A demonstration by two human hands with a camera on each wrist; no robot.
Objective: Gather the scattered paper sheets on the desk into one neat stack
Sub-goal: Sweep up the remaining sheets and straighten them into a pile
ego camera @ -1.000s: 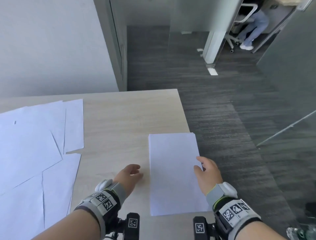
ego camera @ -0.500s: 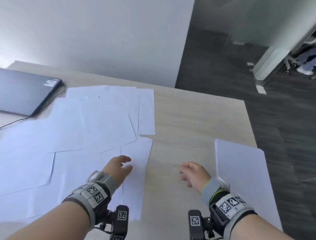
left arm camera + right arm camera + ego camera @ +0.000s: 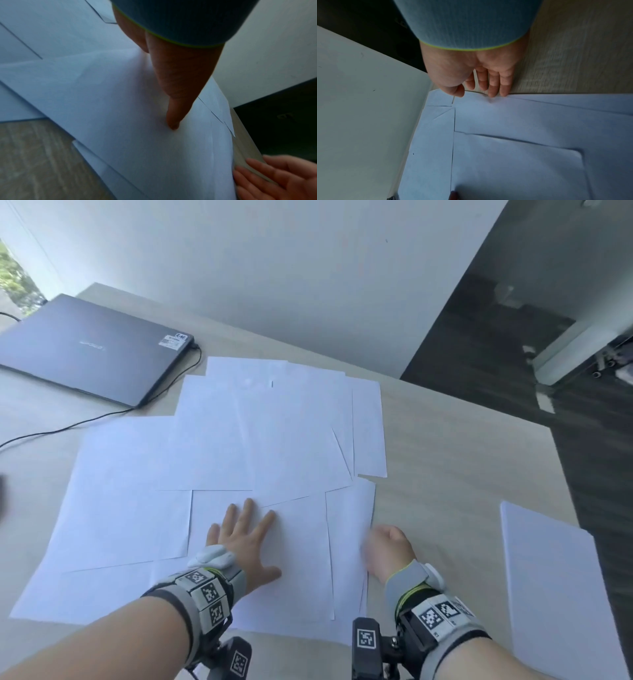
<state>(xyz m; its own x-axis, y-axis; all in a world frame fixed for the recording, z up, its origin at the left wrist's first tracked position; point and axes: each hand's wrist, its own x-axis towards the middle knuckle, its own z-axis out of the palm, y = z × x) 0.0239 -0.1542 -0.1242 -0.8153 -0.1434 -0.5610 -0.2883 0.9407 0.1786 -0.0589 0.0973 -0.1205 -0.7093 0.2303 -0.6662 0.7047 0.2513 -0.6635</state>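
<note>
Several white paper sheets [image 3: 274, 440] lie overlapping across the middle of the wooden desk [image 3: 445, 457]. My left hand [image 3: 239, 539] lies flat on a near sheet with its fingers spread. In the left wrist view one finger of the left hand [image 3: 173, 115] presses on the sheets [image 3: 102, 108]. My right hand [image 3: 385, 546] sits at the right edge of the spread. Its fingertips [image 3: 496, 92] touch the edge of a sheet [image 3: 522, 135], and the thumb rests just over that edge. A neat stack [image 3: 555, 594] lies apart at the desk's right end.
A closed dark laptop [image 3: 85, 347] sits at the far left with a black cable [image 3: 68, 426] running off it. A white wall stands behind the desk. The desk's right edge drops to dark carpet [image 3: 599, 474].
The head view has swung left from the stack to the scattered sheets. My left hand has come down flat on a sheet. My right hand has moved left from the stack to the spread's right edge.
</note>
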